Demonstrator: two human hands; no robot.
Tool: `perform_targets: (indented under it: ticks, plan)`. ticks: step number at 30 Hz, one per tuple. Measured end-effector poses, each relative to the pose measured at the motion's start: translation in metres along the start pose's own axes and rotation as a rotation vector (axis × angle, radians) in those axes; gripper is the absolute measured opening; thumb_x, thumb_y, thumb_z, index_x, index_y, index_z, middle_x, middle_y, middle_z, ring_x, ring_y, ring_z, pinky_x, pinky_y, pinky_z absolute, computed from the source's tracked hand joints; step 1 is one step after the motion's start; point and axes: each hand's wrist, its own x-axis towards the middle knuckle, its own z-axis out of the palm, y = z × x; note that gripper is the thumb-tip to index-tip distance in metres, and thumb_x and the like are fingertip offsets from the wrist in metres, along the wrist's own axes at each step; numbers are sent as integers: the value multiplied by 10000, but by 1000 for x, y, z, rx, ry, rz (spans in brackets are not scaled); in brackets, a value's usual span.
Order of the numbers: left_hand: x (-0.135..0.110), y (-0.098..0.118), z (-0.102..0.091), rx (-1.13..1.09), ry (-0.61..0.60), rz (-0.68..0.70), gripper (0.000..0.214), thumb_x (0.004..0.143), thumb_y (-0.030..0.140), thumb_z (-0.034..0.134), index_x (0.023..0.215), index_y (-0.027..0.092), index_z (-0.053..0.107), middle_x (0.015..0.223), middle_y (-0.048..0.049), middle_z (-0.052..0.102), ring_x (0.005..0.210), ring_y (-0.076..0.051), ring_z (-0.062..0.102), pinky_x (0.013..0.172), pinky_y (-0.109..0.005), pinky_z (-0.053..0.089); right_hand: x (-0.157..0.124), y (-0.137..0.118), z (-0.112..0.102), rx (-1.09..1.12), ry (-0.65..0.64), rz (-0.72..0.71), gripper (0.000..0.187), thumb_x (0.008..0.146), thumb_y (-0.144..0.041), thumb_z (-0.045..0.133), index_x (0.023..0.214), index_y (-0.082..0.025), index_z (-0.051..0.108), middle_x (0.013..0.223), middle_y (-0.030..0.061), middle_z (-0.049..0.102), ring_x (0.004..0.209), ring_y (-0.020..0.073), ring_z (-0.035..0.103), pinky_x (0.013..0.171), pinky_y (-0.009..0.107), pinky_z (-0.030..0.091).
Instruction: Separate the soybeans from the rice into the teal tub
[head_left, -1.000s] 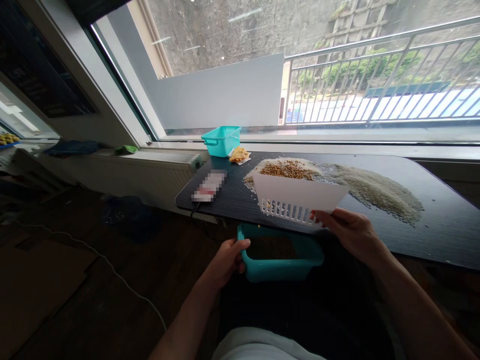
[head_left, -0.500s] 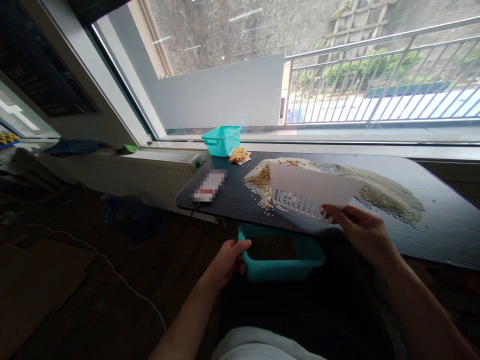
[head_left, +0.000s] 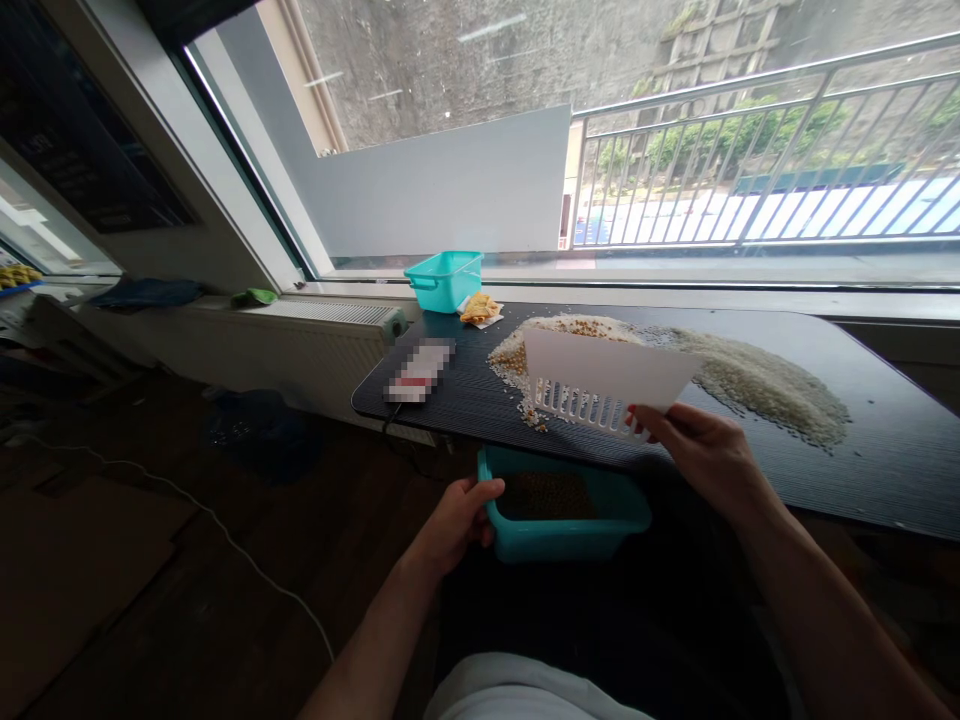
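Note:
My right hand [head_left: 701, 455] grips the near rim of a white slotted plastic basket [head_left: 611, 380], tilted on its side on the black table [head_left: 862, 450] and pressed against a heap of white rice mixed with yellow-brown beans [head_left: 517, 355]. My left hand [head_left: 457, 520] is closed on the left end of a teal tub [head_left: 559, 535] held just below the table's front edge; brown beans lie inside it. Most of the bean heap is hidden behind the basket.
A wide spread of white rice [head_left: 757, 380] lies on the table to the right. At the back left stand a second teal basket [head_left: 444, 279], a yellow snack packet [head_left: 478, 309] and a blurred flat object [head_left: 417, 371] with a cable. A radiator [head_left: 300, 335] and window lie beyond.
The white basket first slid right and away over the heap, then came back left and slightly toward me. My left hand and the teal tub stayed where they were.

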Motion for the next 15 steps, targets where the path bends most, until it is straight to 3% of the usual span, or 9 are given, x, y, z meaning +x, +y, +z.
perform_targets:
  ticks: [7, 15]
  plan:
    - [-2, 2, 1, 9, 6, -1, 408, 606, 487, 752, 608, 188, 475, 446, 90, 408, 339, -64, 414, 340, -188, 302, 0, 4, -1, -22, -66, -29, 319, 710, -506, 666, 632, -198, 699, 634, 11, 659, 611, 153, 580, 599, 278, 478]
    - [-2, 3, 3, 15, 18, -6, 429, 577, 499, 766, 593, 189, 471, 438, 91, 396, 339, -63, 400, 340, -187, 310, 2, 3, 1, -19, -40, -27, 332, 701, -513, 662, 643, -190, 706, 613, 11, 648, 583, 147, 567, 573, 279, 469]
